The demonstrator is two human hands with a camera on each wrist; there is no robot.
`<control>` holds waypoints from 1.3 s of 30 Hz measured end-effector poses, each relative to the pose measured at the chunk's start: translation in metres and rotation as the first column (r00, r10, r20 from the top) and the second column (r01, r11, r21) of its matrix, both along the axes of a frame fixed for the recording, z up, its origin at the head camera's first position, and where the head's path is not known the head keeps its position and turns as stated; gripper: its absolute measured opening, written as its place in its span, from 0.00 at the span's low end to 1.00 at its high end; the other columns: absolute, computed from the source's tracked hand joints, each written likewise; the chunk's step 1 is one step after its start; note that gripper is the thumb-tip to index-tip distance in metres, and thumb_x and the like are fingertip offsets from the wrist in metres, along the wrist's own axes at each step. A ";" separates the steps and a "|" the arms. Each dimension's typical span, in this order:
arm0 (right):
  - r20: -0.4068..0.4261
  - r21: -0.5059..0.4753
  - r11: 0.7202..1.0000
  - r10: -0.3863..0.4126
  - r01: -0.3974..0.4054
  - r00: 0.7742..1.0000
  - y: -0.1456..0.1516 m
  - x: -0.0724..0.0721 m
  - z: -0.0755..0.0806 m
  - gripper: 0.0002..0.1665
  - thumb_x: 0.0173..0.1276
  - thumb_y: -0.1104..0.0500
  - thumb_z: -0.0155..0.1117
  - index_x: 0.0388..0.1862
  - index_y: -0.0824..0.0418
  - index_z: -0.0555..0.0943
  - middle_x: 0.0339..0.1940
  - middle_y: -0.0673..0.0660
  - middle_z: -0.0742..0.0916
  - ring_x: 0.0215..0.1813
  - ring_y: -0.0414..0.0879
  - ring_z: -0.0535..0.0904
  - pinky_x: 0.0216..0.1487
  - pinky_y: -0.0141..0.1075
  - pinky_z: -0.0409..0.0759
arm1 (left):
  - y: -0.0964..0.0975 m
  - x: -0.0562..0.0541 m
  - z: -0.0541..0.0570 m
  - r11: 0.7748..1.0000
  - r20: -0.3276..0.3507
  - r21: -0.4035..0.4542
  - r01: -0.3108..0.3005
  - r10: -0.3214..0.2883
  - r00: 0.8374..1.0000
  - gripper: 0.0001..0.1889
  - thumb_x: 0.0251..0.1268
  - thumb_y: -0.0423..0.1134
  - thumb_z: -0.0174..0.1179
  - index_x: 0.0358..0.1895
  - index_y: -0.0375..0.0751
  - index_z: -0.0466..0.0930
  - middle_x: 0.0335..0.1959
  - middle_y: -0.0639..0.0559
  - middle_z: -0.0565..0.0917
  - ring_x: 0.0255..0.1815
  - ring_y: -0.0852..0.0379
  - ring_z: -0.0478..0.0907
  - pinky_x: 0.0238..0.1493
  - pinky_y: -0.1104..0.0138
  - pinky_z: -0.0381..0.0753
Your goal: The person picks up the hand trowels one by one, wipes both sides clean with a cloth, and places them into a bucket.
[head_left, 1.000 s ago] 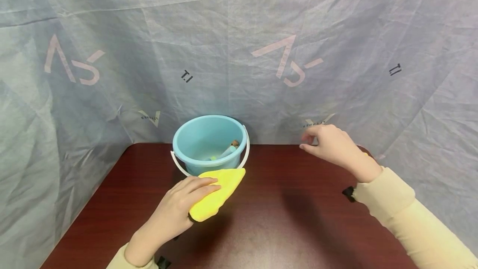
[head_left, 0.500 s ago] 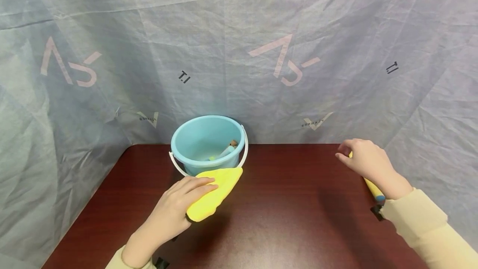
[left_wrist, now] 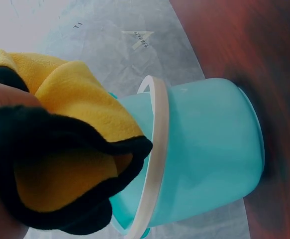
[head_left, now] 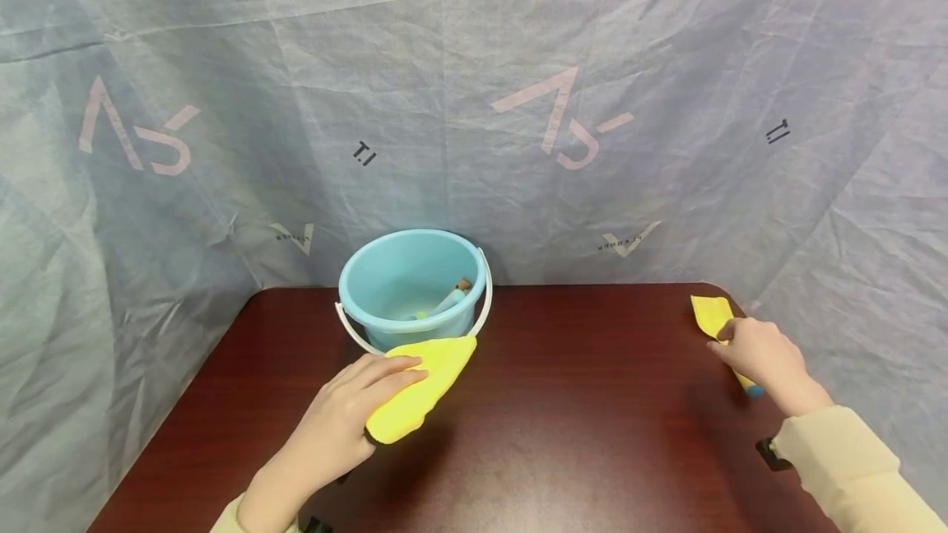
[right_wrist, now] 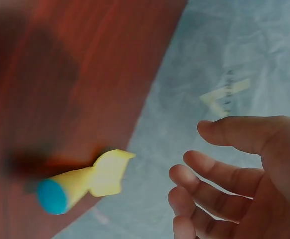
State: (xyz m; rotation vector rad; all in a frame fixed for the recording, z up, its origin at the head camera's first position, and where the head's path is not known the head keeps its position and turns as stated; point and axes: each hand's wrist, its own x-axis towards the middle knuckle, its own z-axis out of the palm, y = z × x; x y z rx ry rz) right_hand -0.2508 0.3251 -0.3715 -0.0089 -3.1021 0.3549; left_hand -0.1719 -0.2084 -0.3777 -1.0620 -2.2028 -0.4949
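My left hand (head_left: 344,410) grips a folded yellow cloth (head_left: 425,389) with black edging, seen up close in the left wrist view. The cloth overlaps the lower front of a light blue bucket (head_left: 392,270) with a white handle. At the table's right edge lies a yellow toy shovel (head_left: 711,315), its wide blade pointing away and its round handle ending in blue. My right hand (head_left: 766,360) is over the shovel's handle, partly hiding it. In the right wrist view the fingers are loosely bent, thumb apart, nothing between them, and the shovel (right_wrist: 107,174) shows beyond the fingertips.
A brown and pale blue object (head_left: 455,296) and a green bit (head_left: 420,314) lie inside the bucket. The dark red wooden table (head_left: 563,401) ends against a grey cloth backdrop (head_left: 459,105), which also hangs along both sides.
My right hand has moved right and down, from above the table's back edge to over the toy shovel, whose blade is now uncovered. The left hand has kept the cloth in front of the bucket.
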 end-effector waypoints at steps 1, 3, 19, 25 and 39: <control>0.010 -0.005 1.000 -0.008 0.008 1.000 0.003 0.000 -0.003 0.25 0.59 0.49 0.63 0.42 0.71 0.80 0.39 0.71 0.83 0.37 0.65 0.78 0.22 0.47 0.74 | 0.000 0.000 0.000 1.000 0.014 -0.002 -0.002 0.002 1.000 0.37 0.35 0.24 0.65 0.57 0.52 0.77 0.56 0.58 0.78 0.54 0.57 0.74 0.50 0.65 0.76; 0.028 -0.018 0.999 -0.027 0.028 0.999 0.007 0.000 -0.009 0.19 0.60 0.50 0.62 0.30 0.68 0.78 0.26 0.65 0.80 0.28 0.58 0.75 0.20 0.43 0.70 | -0.001 0.001 -0.001 1.000 0.037 -0.005 -0.002 0.002 0.999 0.37 0.35 0.23 0.65 0.57 0.52 0.77 0.56 0.57 0.78 0.54 0.56 0.74 0.50 0.64 0.76; 0.209 -0.076 0.976 -0.182 0.202 0.961 0.046 -0.013 -0.046 0.16 0.63 0.52 0.51 0.19 0.60 0.69 0.21 0.58 0.73 0.27 0.54 0.71 0.24 0.44 0.68 | -0.001 0.003 -0.003 1.000 0.063 -0.019 -0.006 0.008 0.998 0.37 0.36 0.23 0.65 0.58 0.53 0.77 0.57 0.57 0.77 0.54 0.57 0.73 0.49 0.63 0.77; 0.239 -0.080 0.973 -0.192 0.216 0.952 0.054 -0.019 -0.058 0.14 0.60 0.54 0.52 0.19 0.60 0.70 0.21 0.58 0.73 0.27 0.53 0.70 0.26 0.44 0.67 | 0.001 0.004 -0.002 1.000 0.069 -0.011 -0.003 0.004 0.998 0.36 0.37 0.25 0.66 0.58 0.52 0.77 0.57 0.57 0.78 0.54 0.56 0.74 0.49 0.63 0.77; 0.266 -0.077 0.975 -0.181 0.208 0.947 0.065 -0.027 -0.067 0.20 0.60 0.47 0.58 0.23 0.62 0.70 0.22 0.59 0.74 0.29 0.53 0.72 0.28 0.46 0.70 | 0.002 0.005 -0.003 1.000 0.056 -0.010 -0.006 0.007 0.998 0.35 0.37 0.26 0.67 0.57 0.53 0.77 0.57 0.57 0.78 0.54 0.56 0.74 0.50 0.64 0.76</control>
